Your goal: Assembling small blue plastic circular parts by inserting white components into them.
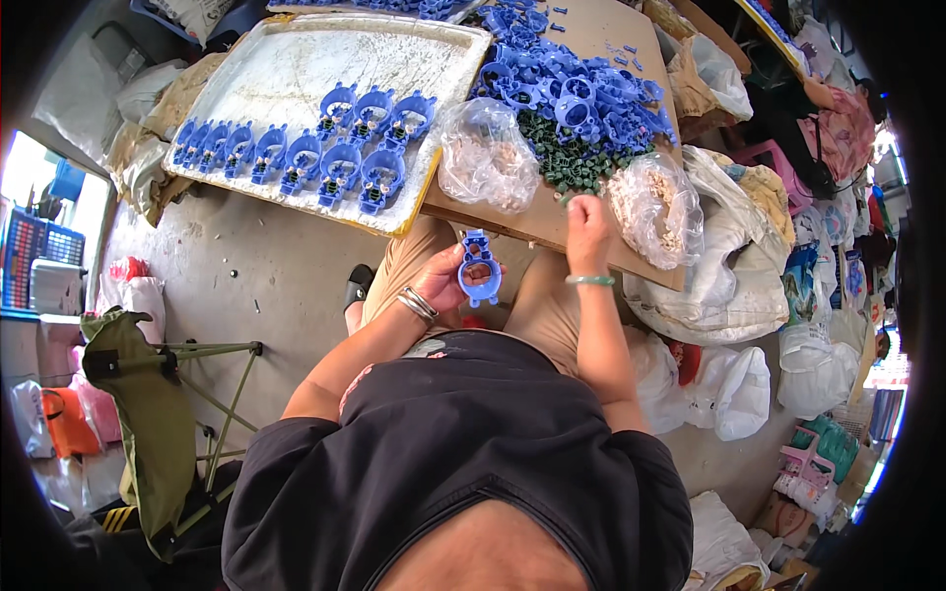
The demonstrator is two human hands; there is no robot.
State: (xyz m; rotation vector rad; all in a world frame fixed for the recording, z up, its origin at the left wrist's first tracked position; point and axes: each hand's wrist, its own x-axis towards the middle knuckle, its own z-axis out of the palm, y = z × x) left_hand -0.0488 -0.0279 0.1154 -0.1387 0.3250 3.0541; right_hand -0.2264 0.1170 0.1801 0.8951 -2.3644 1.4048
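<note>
My left hand is closed on a blue plastic part with a round ring at its lower end, held above my lap in front of the table edge. My right hand is raised at the near edge of a heap of small dark green plastic pieces. Its fingers are pinched together; what they hold, if anything, is too small to make out. Behind the green pieces lies a large pile of blue ring-shaped parts. Two clear plastic bags of small pale pieces, one left and one right, flank the green heap.
A white foam tray with a yellow edge holds rows of blue parts with dark pieces in them. The brown board ends just before my knees. A green folding stool stands left; white sacks crowd the right.
</note>
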